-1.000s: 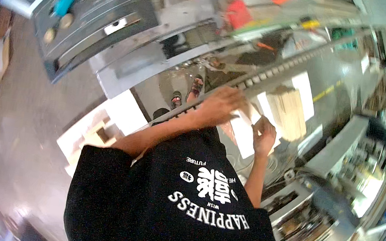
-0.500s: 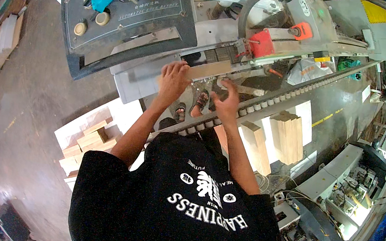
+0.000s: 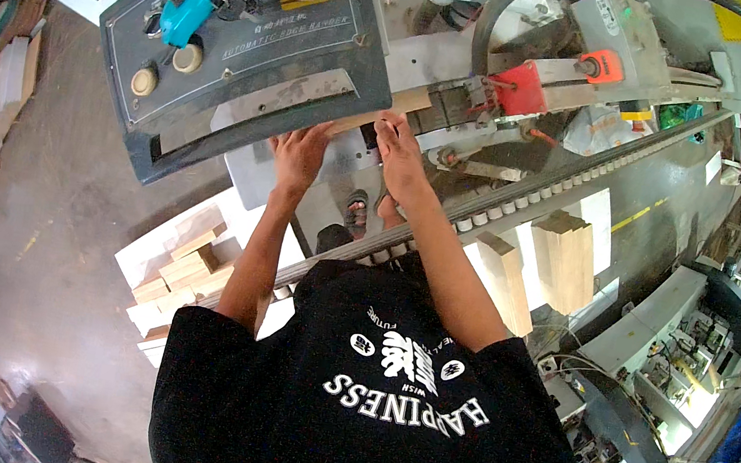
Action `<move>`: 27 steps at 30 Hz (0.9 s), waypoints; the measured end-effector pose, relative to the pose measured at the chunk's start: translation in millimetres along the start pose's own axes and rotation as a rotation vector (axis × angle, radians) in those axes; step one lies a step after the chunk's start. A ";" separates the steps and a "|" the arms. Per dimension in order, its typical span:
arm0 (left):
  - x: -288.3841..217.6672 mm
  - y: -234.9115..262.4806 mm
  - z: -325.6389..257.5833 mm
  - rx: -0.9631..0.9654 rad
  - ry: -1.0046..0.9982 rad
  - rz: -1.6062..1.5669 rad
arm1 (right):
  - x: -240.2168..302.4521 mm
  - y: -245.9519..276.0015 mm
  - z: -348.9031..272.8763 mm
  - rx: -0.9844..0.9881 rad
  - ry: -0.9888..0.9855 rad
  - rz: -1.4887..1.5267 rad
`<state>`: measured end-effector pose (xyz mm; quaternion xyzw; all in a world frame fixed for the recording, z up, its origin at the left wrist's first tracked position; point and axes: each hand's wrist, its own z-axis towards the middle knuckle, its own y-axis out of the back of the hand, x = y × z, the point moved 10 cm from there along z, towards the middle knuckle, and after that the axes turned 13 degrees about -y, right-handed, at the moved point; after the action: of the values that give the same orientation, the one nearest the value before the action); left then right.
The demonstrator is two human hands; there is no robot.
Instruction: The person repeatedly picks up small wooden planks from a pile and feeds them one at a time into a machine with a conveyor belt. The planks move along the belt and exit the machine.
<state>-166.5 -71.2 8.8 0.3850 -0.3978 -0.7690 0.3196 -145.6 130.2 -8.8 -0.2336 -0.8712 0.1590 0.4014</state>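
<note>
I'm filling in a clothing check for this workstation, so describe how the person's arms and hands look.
The left hand and right hand are bare, without gloves. The forearms are uncovered, with no watch or bracelet visible. Loose, plain black short sleeves belong to a black T-shirt with white print.

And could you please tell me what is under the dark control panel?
Partly visible below the panel are a wooden strip and a grey metal surface; whatever lies deeper is covered.
</note>
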 end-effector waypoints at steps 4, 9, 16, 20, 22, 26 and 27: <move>14.5 10.5 -19.5 0.059 -0.100 -0.012 | -9.4 4.6 10.0 0.049 -0.011 0.022; 36.4 -17.1 -35.9 0.279 0.007 -0.038 | 1.5 -4.1 -0.4 0.017 -0.032 0.053; 18.7 -50.0 -20.0 0.253 -0.078 0.028 | 10.9 41.0 13.8 -0.069 0.084 0.138; 9.4 -77.4 -16.4 0.259 -0.114 0.070 | 36.7 45.2 5.5 -0.110 0.073 0.116; -5.3 -80.4 -2.0 0.236 -0.121 0.006 | 40.8 67.7 15.9 -0.122 0.157 0.114; -38.6 -63.6 25.3 0.161 -0.143 -0.137 | 41.3 109.8 34.5 -0.098 0.352 -0.125; -49.6 -58.3 35.1 0.167 -0.134 -0.163 | 45.3 117.3 38.7 -0.115 0.382 -0.145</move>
<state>-182.3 9.1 -10.9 0.3890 -0.4483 -0.7806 0.1958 -168.6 249.5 -59.3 -0.2186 -0.8015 0.0325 0.5557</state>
